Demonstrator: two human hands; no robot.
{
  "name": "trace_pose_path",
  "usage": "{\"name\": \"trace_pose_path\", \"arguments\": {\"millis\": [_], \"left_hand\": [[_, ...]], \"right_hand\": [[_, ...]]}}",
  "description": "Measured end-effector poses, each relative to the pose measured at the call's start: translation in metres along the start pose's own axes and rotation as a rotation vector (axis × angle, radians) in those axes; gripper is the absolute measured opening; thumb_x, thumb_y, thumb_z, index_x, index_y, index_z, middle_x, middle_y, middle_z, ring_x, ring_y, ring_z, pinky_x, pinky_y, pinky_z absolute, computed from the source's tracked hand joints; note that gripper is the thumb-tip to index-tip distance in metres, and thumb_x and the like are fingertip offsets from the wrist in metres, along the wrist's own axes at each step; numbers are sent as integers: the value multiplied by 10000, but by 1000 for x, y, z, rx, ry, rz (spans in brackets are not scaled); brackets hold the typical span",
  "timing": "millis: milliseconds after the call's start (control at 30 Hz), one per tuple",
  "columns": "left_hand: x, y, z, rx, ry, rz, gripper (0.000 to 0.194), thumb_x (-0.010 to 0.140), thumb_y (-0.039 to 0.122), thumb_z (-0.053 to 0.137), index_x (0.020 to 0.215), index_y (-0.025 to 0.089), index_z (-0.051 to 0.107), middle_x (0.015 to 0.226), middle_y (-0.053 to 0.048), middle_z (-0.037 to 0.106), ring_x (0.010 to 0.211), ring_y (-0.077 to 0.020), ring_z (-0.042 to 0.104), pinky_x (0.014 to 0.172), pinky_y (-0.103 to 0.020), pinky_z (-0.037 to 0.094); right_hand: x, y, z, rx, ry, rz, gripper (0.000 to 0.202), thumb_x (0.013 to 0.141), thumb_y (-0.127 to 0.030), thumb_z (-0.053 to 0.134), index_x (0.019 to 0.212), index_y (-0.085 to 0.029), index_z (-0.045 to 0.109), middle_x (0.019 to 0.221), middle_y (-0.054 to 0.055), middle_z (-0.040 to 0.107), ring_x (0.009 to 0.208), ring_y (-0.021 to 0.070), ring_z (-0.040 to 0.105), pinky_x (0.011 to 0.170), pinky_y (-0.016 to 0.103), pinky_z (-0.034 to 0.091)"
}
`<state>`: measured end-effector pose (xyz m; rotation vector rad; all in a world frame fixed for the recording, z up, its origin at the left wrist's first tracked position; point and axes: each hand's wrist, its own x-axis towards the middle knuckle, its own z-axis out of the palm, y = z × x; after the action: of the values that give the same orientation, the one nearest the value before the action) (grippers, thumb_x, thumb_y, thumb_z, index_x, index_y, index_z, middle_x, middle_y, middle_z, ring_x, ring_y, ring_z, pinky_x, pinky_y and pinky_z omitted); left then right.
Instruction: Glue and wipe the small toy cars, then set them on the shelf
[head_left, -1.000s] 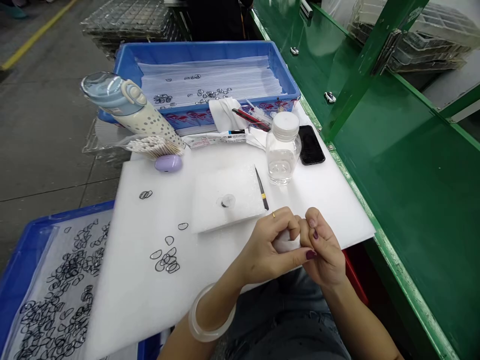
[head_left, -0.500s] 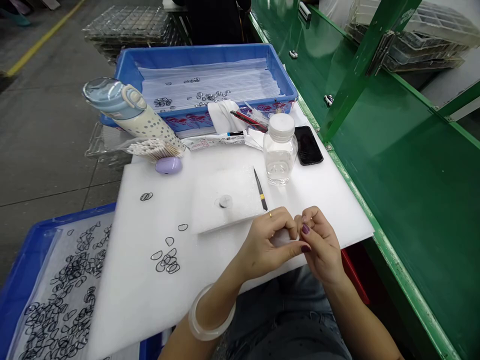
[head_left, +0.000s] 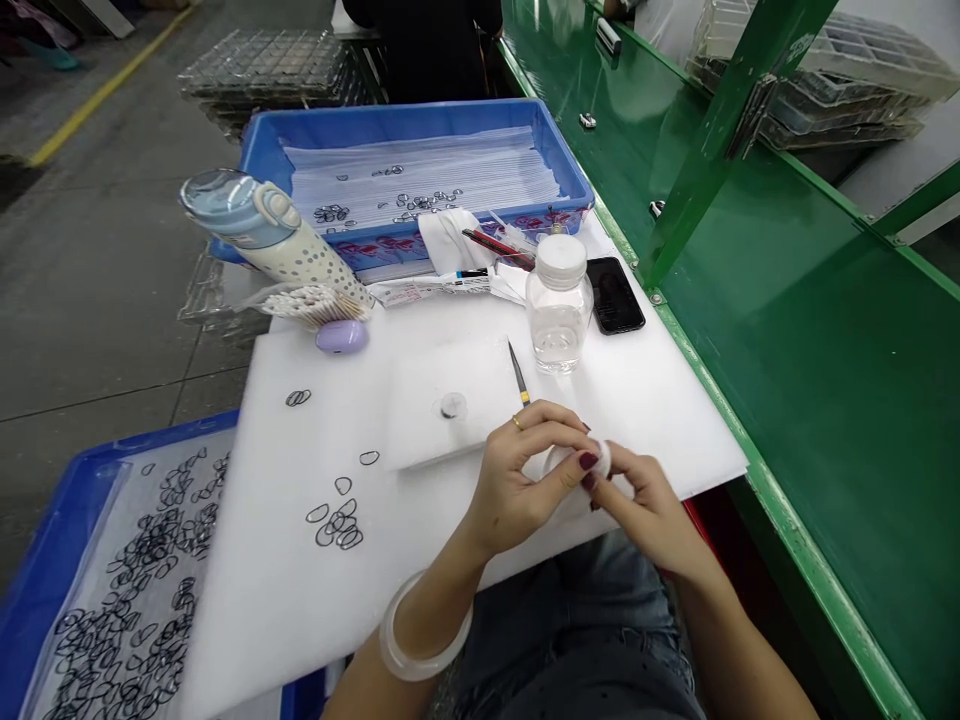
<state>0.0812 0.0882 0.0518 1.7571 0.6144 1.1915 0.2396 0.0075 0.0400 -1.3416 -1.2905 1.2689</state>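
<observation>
My left hand (head_left: 517, 490) curls round a translucent white ring-shaped roll (head_left: 604, 458), possibly tape, over the front edge of the white foam board (head_left: 420, 590). Opposite it, my right hand (head_left: 645, 505) pinches at the same roll; thumbs and fingertips of both hands meet there and hide part of it. Just beyond my left hand lie black pointed tweezers (head_left: 517, 370), their end covered by my fingers. A white foam block (head_left: 420, 365) beside them carries a small round clear piece with a dark mark (head_left: 451, 405). Thin black D-shaped rings (head_left: 341, 525) lie left on the board.
A lidded clear jar (head_left: 559, 310) and a phone (head_left: 616, 295) stand at the back right. Behind are a blue tray (head_left: 405, 115), a tilted bottle (head_left: 277, 235) and cotton swabs (head_left: 307, 303). A green bench (head_left: 825, 330) borders the right; a ring-filled tray (head_left: 97, 455) sits lower left.
My fingers have shifted on the roll: it now shows more between the hands, and my right fingers have turned toward it. The left hand moved slightly left, covering the tweezers' end.
</observation>
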Motion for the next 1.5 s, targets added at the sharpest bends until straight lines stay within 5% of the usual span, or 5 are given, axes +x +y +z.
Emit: {"name": "trace_pose_path", "arguments": {"millis": [300,533,833,1067,1500], "left_hand": [[1,2,-2,24,-24,-114,166,914,212,615,759,180,666,687,-24,657,647,-141,573,615,-284,482],[-6,-4,-1,8,-891,-241,119,829,255,733,737,186,704,630,28,634,566,-110,576,537,-218,417],[-13,-14,18,448,-1020,-302,208,875,352,672,752,185,654,776,-5,715,745,-185,658,619,-272,446],[-11,-11,17,554,-1129,-278,232,883,392,659,757,197,661,764,-5,715,714,-196,640,532,-287,318],[-22,-44,20,505,-985,-161,147,857,347,734,819,206,714,706,38,727,655,-108,654,623,-184,424]], "right_hand": [[-1,-47,-28,-237,1160,-848,171,883,-278,655,989,-334,777,961,26,685,924,279,621,789,444,507],[19,-22,-31,-593,160,-263,329,838,-292,687,1166,-282,687,774,23,695,684,217,617,667,376,481],[29,-45,-8,-485,-285,-330,177,929,-279,589,1054,-215,698,842,30,712,773,165,655,690,290,500],[132,-57,-63,-250,416,-412,321,958,-375,390,780,-207,598,634,-17,542,557,111,482,561,240,389],[159,-15,-34,-905,-57,22,312,694,-296,774,947,-183,632,802,33,692,750,202,623,583,253,276]]}}
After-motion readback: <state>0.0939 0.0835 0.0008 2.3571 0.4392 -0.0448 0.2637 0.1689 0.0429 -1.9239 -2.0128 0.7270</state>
